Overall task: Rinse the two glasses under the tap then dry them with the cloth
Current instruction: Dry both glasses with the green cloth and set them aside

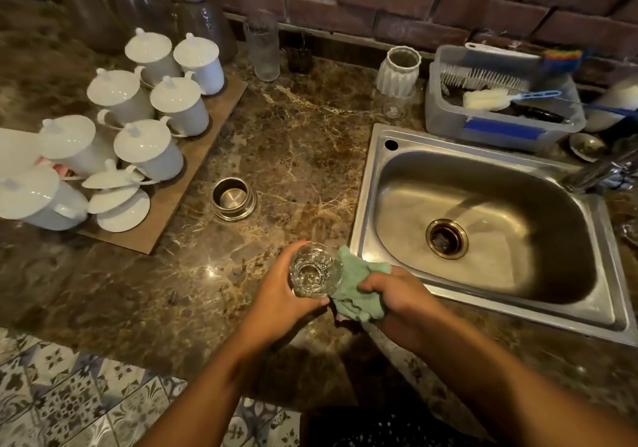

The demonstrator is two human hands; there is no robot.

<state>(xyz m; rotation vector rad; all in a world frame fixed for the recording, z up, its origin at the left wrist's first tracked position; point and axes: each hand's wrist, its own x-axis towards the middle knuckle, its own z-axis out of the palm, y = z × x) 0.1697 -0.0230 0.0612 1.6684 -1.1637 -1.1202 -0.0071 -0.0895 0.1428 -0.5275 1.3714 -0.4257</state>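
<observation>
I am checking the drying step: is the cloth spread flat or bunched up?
Bunched up. The right hand grips the cloth in a crumpled wad beside the glass, which the left hand holds.

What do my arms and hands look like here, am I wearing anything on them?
Nothing worn shows. The left hand and right hand are bare, without gloves, and no rings, watch or bracelet are visible on the fingers or wrists. Both forearms are uncovered as far as the bottom edge of the picture, so no sleeves come into view.
</observation>
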